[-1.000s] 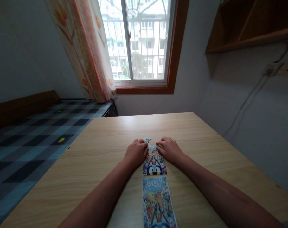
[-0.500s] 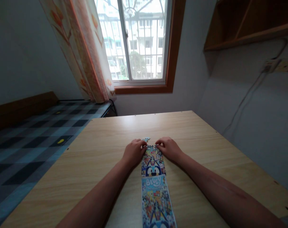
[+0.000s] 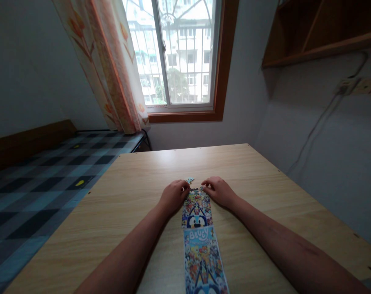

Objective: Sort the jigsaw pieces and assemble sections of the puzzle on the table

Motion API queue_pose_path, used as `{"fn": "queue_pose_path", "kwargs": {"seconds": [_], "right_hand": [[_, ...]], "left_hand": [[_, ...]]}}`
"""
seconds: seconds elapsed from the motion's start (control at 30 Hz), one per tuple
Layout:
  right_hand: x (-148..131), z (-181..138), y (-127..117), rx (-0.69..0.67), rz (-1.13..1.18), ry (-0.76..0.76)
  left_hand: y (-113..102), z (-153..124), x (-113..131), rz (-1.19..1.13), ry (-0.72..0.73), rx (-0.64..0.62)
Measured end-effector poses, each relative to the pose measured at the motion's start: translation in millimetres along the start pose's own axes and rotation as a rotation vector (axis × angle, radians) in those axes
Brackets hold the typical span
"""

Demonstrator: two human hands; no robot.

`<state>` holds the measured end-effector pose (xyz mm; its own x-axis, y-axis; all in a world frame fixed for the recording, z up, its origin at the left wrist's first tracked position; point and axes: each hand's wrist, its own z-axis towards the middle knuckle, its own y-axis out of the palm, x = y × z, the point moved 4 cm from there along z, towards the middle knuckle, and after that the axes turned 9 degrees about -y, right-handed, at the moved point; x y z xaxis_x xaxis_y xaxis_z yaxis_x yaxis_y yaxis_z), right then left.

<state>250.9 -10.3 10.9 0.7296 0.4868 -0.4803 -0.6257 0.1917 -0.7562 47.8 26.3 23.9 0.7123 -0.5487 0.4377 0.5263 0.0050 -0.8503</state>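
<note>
A partly assembled jigsaw puzzle point(image 3: 196, 208) with a blue cartoon dog and many small figures lies on the table, its far edge jagged. My left hand point(image 3: 175, 193) is at the puzzle's far left corner, fingers curled and pressed against the edge there; what is under the fingertips is hidden. At the far right corner, my right hand point(image 3: 218, 190) pinches a small puzzle piece point(image 3: 201, 188) between thumb and finger. Several loose puzzle pieces point(image 3: 189, 180) lie just beyond the puzzle. Nearer to me lies a reference picture point(image 3: 203, 257) printed "BLUEY", touching or nearly touching the puzzle.
The pale wooden table point(image 3: 136, 175) reaches toward the window point(image 3: 185, 61). A bed with a checked cover point(image 3: 59, 171) stands to the left, beside a flowered curtain point(image 3: 112, 81). On the right wall are a wooden shelf point(image 3: 323, 53) and a cable point(image 3: 310, 130).
My right fingertips have drawn slightly right, off the puzzle's far edge, and the small piece in them shows more clearly. My left hand stays at the left corner. The view has shifted a little.
</note>
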Motion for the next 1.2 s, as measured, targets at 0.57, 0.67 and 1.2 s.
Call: {"fn": "queue_pose_path", "kwargs": {"seconds": [0.57, 0.67, 1.2], "right_hand": [[-22, 5, 10, 0.006, -0.093, -0.112], [-23, 5, 10, 0.008, -0.086, -0.103], [-21, 3, 2, 0.087, -0.045, 0.018]], "left_hand": [[-3, 2, 1, -0.106, -0.062, -0.010], [-5, 2, 1, -0.132, -0.078, -0.002], [-7, 7, -13, -0.182, -0.199, 0.065]]}}
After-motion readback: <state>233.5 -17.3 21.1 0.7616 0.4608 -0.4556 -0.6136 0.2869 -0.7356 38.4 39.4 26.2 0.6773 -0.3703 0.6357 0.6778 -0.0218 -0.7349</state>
